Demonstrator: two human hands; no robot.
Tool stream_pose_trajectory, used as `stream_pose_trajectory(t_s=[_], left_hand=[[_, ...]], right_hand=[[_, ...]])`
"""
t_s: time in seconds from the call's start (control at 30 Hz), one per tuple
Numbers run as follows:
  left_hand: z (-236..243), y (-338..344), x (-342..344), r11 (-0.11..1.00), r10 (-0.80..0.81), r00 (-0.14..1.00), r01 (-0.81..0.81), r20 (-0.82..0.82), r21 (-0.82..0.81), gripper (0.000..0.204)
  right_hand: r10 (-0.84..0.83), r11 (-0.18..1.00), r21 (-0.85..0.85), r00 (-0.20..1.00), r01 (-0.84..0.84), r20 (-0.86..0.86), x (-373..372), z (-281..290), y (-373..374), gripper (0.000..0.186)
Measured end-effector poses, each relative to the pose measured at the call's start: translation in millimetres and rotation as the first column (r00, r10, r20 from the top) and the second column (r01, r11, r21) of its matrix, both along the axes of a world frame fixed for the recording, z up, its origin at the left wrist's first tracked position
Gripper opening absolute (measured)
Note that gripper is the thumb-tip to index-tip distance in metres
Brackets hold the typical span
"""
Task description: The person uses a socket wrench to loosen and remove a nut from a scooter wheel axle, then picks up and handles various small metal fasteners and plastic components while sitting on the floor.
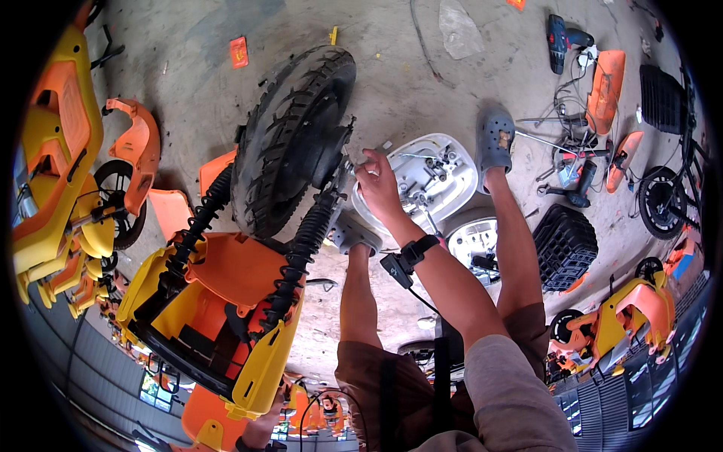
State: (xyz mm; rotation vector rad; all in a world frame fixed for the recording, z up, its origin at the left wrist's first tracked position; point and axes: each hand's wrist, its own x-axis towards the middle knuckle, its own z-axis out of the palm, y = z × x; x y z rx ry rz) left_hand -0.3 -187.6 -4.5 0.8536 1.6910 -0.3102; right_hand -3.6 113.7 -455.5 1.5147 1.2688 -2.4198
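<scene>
My right hand (376, 181), with curled fingers, is at the axle end of a black knobbly wheel (290, 143). Whatever its fingers may hold is too small to make out. The wheel is on an upturned yellow and orange scooter body (260, 377), between two black coil-spring shocks (297, 260). Low in the picture, my left hand (267, 426) is beside the scooter's yellow side; its fingers are hidden behind the body. Just past my right hand, a white tray (459, 154) on the floor holds loose metal hardware.
A second round tray (476, 245) and a black crate (565, 248) are near my legs. On the right lie a drill (557, 41), another power tool (581, 188), cables and orange panels (605, 94). Yellow and orange scooters (629, 313) stand around. An orange curved part (139, 151) is at left.
</scene>
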Motion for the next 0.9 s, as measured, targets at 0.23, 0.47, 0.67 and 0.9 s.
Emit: stream_pose_trajectory(t_s=[0.23, 0.47, 0.67, 0.9], left_hand=[[-7.3, 14.9, 7.2, 0.751, 0.659, 0.752, -0.659, -0.001, -0.054, 0.037], [-10.2, 28.5, -1.4, 0.977, 0.206, 0.971, -0.199, -0.118, 0.071, 0.028], [-10.9, 22.7, 7.8, 0.772, 0.635, 0.771, -0.635, -0.042, 0.023, 0.025], [-11.6, 25.5, 12.4, 0.602, 0.798, 0.599, -0.798, -0.062, 0.029, 0.022]], right_hand=[[-0.032, 0.999, -0.038, 0.997, 0.035, 0.066, -4.8, -9.2, 5.8, 0.043], [-0.025, 0.992, -0.118, 0.994, 0.038, 0.111, -2.3, -9.8, 11.0, 0.055], [-0.004, 0.914, -0.398, 0.983, 0.078, 0.183, -4.2, 3.5, 32.0, 0.063], [0.136, 0.911, -0.407, 0.982, -0.073, 0.13, -9.0, 3.2, 34.6, 0.061]])
